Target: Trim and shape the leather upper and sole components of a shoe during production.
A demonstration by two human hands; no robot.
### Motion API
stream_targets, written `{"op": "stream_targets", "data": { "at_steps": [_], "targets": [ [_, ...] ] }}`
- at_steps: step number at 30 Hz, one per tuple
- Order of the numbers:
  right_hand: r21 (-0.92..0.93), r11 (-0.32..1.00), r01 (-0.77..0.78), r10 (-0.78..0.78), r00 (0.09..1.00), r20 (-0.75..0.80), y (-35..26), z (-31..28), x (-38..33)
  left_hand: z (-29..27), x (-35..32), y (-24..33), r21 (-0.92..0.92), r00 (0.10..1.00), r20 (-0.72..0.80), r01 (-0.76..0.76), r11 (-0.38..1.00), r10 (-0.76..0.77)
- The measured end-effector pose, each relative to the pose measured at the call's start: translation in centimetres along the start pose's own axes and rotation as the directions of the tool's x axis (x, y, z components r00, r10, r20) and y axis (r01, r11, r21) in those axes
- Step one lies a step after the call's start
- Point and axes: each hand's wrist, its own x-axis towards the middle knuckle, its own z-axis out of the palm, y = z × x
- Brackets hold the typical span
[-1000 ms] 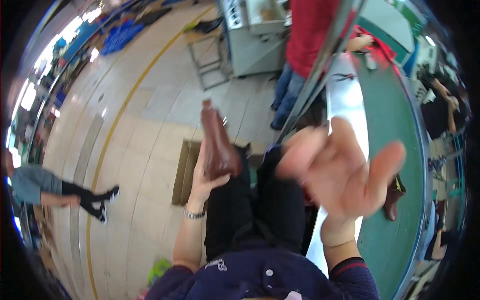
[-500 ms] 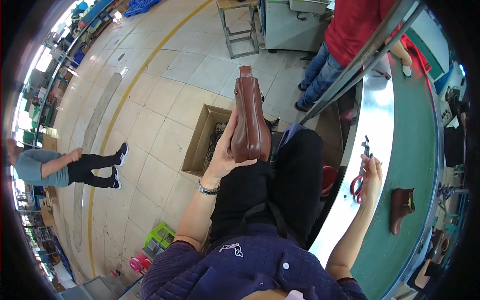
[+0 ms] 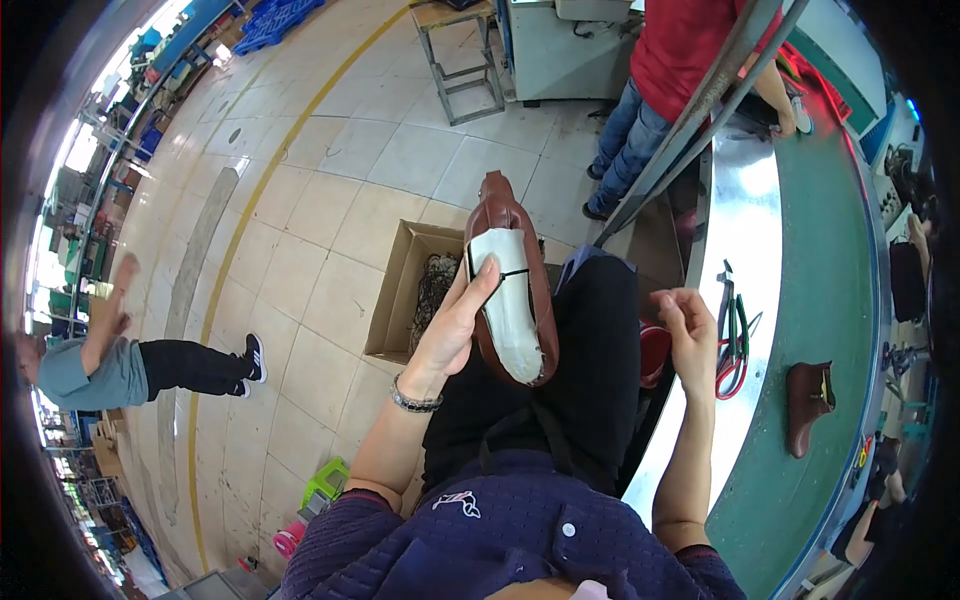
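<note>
My left hand [image 3: 450,335] grips a brown leather boot upper [image 3: 545,300] over my lap. Its underside faces me, showing a whitish insole board [image 3: 515,330] with a thin black cord across it. My thumb presses on the board. To the right, my right hand [image 3: 690,335] is raised beside the metal ledge, fingers curled toward the thumb; whether anything small is between them cannot be seen. Near it on the ledge lie scissors with red handles [image 3: 733,378] and a dark green-handled cutting tool [image 3: 738,325]. Another brown boot [image 3: 806,405] lies on the green belt.
A cardboard box [image 3: 392,300] with dark tangled material stands on the floor left of my legs. A red container [image 3: 655,352] sits under the ledge [image 3: 755,210]. A slanted metal post [image 3: 690,140] rises at far right, near a person in red [image 3: 685,60]. Another person [image 3: 90,370] stands far left.
The boot has turned in my left hand, from its brown leather side to its whitish underside. My right hand has left the green-handled tool on the ledge and moved left.
</note>
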Motion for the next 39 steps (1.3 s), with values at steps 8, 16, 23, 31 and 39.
{"op": "stream_targets", "data": {
  "at_steps": [8,16,23,31,39],
  "targets": [
    [0.097,0.976,0.195,-0.206,0.971,0.12,-2.6,2.7,0.0,2.0,0.6,-1.3,-0.083,0.962,0.18,0.223,0.971,-0.205],
    [-0.166,0.816,0.553,-0.489,0.815,0.309,-7.4,5.9,1.5,1.0,-1.6,-3.7,0.346,0.963,0.265,-0.147,0.927,0.054],
    [-0.356,0.448,0.82,-0.584,0.57,0.578,-7.4,4.3,0.1,1.3,-4.6,-1.4,0.561,0.956,0.216,0.044,0.827,-0.198],
    [-0.394,0.06,0.917,-0.624,0.343,0.703,-8.2,6.5,1.3,1.2,-5.2,-2.9,0.265,0.97,0.234,0.007,0.964,-0.072],
    [-0.357,0.108,0.928,-0.514,0.359,0.779,-9.7,6.6,2.1,0.3,-5.0,-4.1,0.273,0.979,0.205,-0.037,0.961,-0.02]
  ]
}}
